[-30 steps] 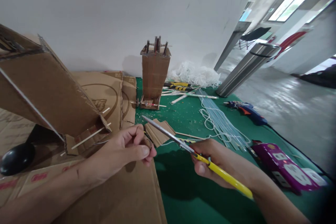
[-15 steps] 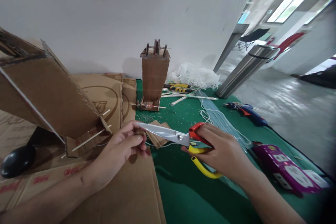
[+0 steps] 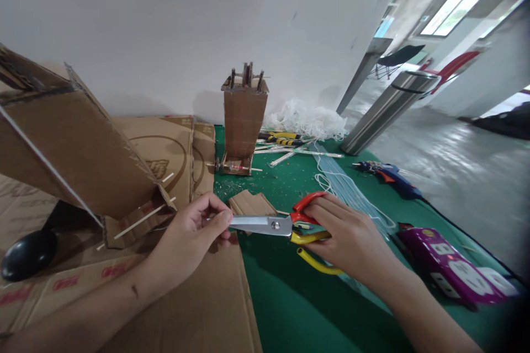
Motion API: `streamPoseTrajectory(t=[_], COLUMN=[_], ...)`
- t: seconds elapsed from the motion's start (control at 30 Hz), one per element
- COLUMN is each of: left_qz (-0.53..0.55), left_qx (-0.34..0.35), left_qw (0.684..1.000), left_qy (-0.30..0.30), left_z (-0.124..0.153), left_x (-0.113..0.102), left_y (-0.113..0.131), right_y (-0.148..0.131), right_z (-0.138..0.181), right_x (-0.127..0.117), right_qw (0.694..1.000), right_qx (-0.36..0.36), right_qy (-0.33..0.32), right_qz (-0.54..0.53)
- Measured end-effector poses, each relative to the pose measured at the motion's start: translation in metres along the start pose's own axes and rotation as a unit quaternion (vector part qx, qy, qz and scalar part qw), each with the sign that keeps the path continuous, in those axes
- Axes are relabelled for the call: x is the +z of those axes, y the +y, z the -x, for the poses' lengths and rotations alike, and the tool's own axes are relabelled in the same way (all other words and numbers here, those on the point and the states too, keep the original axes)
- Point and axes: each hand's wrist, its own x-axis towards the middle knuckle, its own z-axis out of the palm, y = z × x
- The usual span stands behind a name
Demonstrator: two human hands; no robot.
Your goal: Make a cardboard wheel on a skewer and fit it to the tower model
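Observation:
My right hand (image 3: 351, 237) grips the red and yellow handles of a pair of scissors (image 3: 275, 225), whose blades lie closed and point left. Their tips meet the pinched fingers of my left hand (image 3: 194, 234), which holds something small that I cannot make out. Just behind the blades lie small corrugated cardboard pieces (image 3: 250, 204) on the green mat (image 3: 298, 298). A slanted cardboard structure (image 3: 83, 149) with thin wooden sticks rises at the left, above flat cardboard sheets (image 3: 194, 309).
An upright cardboard tower (image 3: 244, 116) stands at the back centre. Nearby lie white string (image 3: 306, 118), clear glue sticks (image 3: 351, 193), a blue glue gun (image 3: 391, 176) and a purple power strip (image 3: 447, 265). A black rounded object (image 3: 27, 251) sits at far left.
My right hand turned the scissors from edge-on to flat, lowered them and closed the blades at my left fingers. My left hand stayed put, pinched.

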Motion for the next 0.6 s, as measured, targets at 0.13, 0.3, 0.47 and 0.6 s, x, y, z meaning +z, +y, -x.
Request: streamPoseTrajectory(t=[0.13, 0.3, 0.47, 0.6], left_qz=[-0.008, -0.126, -0.285, -0.337], left_qx=[-0.018, 0.053, 0.127, 0.176], left_qw=[1.0, 0.991, 0.944, 0.915], left_qy=[-0.004, -0.008, -0.104, -0.135], left_z=[0.0, 0.009, 0.018, 0.017], left_x=[-0.001, 0.001, 0.004, 0.004], left_y=[-0.004, -0.006, -0.004, -0.007], right_y=[0.006, 0.017, 0.025, 0.028], right_z=[0.013, 0.038, 0.051, 0.048], right_x=[0.001, 0.01, 0.01, -0.007], right_qw=[0.999, 0.992, 0.965, 0.956], right_qx=[0.03, 0.095, 0.214, 0.184], right_qy=[-0.037, -0.072, -0.152, -0.206], right_qz=[0.017, 0.029, 0.007, -0.095])
